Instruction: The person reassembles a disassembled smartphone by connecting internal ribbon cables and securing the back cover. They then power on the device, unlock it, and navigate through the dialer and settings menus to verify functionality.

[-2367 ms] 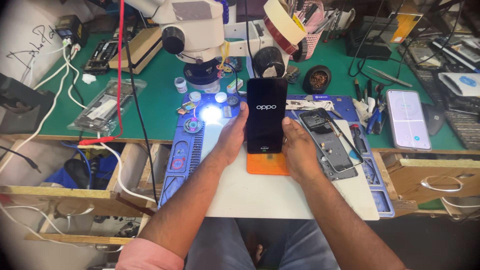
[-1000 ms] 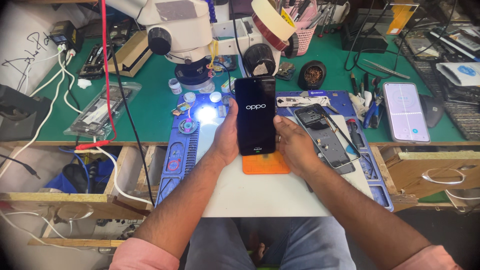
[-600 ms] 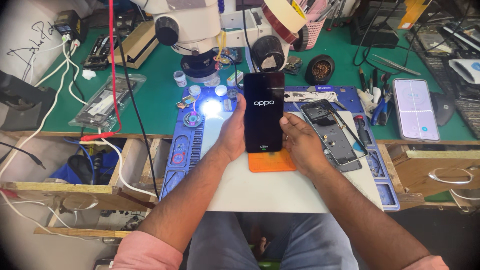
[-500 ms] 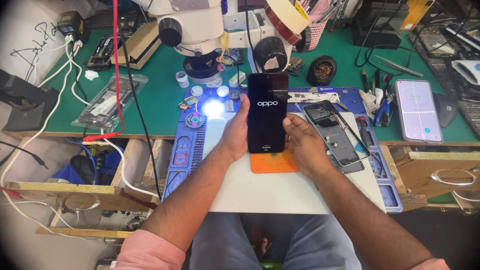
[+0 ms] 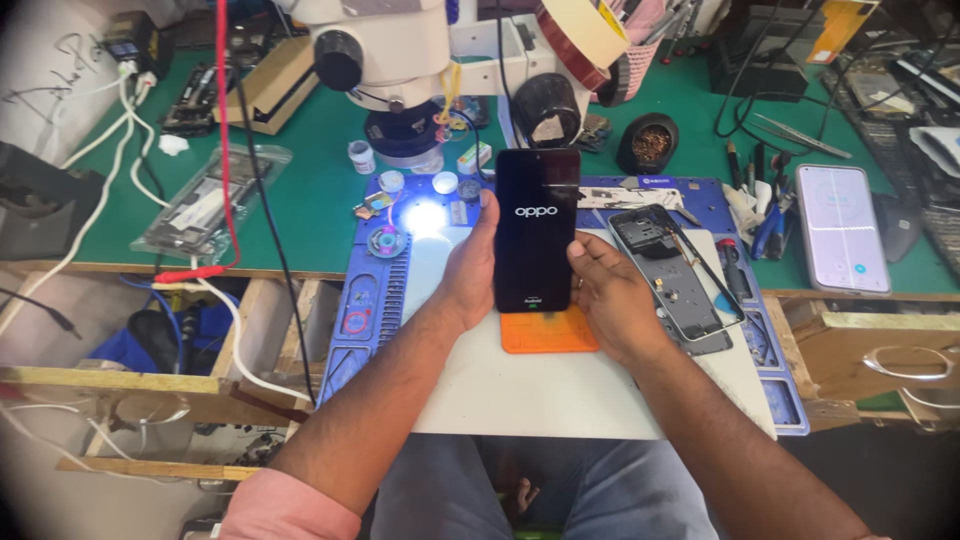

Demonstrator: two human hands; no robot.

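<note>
A person is sitting at a cluttered repair bench and holding a black smartphone (image 5: pixel 537 230) upright between both hands, screen facing the camera. The left hand (image 5: pixel 468 268) is cupping the phone's left edge, fingers curled behind it and the thumb lying along the side. The right hand (image 5: pixel 612 292) is gripping the lower right edge, thumb pressed against the frame and fingers wrapped behind.

The phone's screen is glowing dark with a white logo near the middle and a small mark at the bottom, so it is judged to be starting up; the step in hand looks like a power-on check after repair work. The next move probably calls for holding the phone steady, with both grips kept clear of the glass, until the display changes.

The phone is hovering just above an orange pad (image 5: pixel 547 329), which is lying on a white work surface (image 5: pixel 560 385) set in a blue silicone repair mat (image 5: pixel 365 300). Just to the right, an opened phone frame (image 5: pixel 675 270) is lying with its insides exposed. A bright lamp spot (image 5: pixel 424 216) is shining on the mat to the left. A stereo microscope (image 5: pixel 392 60) is standing behind on the green bench top (image 5: pixel 310 190), and a second smartphone (image 5: pixel 842 228) with a lit pale screen is resting well apart at the right
</note>
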